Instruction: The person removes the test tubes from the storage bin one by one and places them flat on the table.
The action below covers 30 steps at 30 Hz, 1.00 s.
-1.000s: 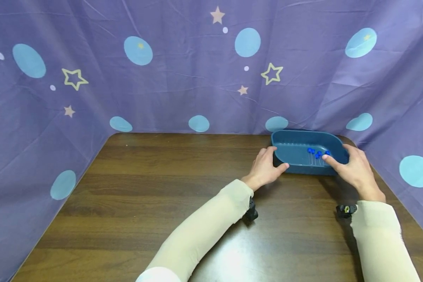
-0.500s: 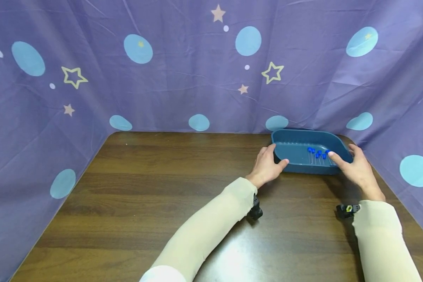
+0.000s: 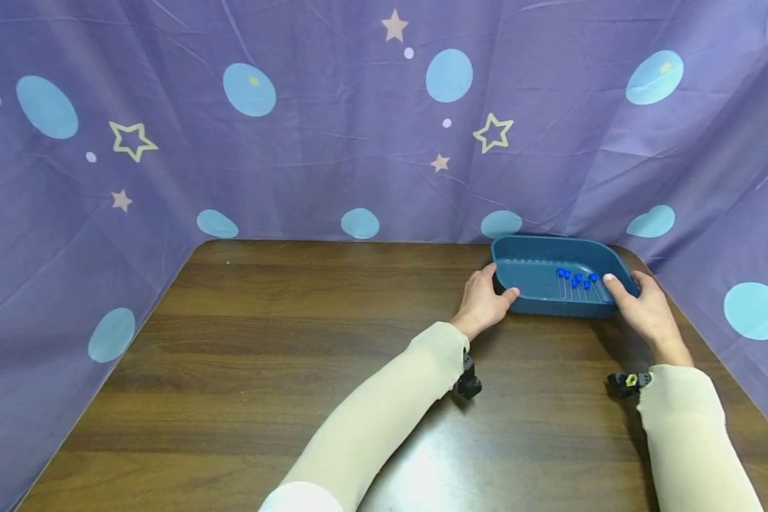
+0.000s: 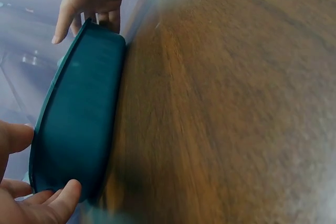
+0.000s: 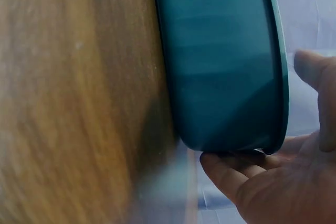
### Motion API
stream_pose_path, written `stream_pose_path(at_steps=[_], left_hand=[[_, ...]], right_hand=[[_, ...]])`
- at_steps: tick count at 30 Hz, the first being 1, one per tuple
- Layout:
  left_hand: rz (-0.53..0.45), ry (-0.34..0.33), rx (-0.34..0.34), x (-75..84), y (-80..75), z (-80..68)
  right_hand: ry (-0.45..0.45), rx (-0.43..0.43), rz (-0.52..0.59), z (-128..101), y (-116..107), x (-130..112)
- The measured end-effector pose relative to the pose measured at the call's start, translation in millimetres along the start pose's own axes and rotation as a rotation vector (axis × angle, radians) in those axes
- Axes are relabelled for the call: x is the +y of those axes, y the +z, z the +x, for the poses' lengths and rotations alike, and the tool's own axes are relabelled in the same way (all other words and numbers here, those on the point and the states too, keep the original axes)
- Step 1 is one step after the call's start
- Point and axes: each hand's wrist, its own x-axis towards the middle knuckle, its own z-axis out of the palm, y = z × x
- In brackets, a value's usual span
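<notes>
A dark teal plastic tray [image 3: 553, 306] rests at the back right of the table. Inside it lie several small clear tubes with blue caps [image 3: 579, 278], toward its right side. My left hand [image 3: 480, 306] is spread around the tray's left end; in the left wrist view, thumb and fingers [image 4: 68, 195] are right at its rim and wall. At the right end, my right hand [image 3: 646, 313] has its thumb over the rim, apart from it in the right wrist view. There, the fingers [image 5: 223, 174] touch the end wall, their tips partly hidden.
The brown wooden table [image 3: 262, 355] stretches left and forward of the tray. A purple curtain [image 3: 333, 128] with stars and dots hangs along its back and sides, close behind the tray. A black wrist camera [image 3: 468, 380] sits under the left cuff.
Both hands have eased slightly outward from the tray's ends. The right thumb has drawn back to the right, off the tubes, baring more caps. The tray has stayed in place.
</notes>
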Motion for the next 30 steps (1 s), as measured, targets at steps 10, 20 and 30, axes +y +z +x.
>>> stream_pose_path(at_steps=[10,20,30], left_hand=[[-0.106,-0.037,0.055,1.0,3.8,1.5],[-0.175,-0.068,0.056,0.6,4.1,1.8],[-0.189,-0.085,0.053,0.7,5.3,2.1]], right_hand=[[0.017,0.046,0.124,-1,1,8],[0.085,0.036,0.399,-4,-1,9],[0.126,0.014,0.681,-3,-3,13]])
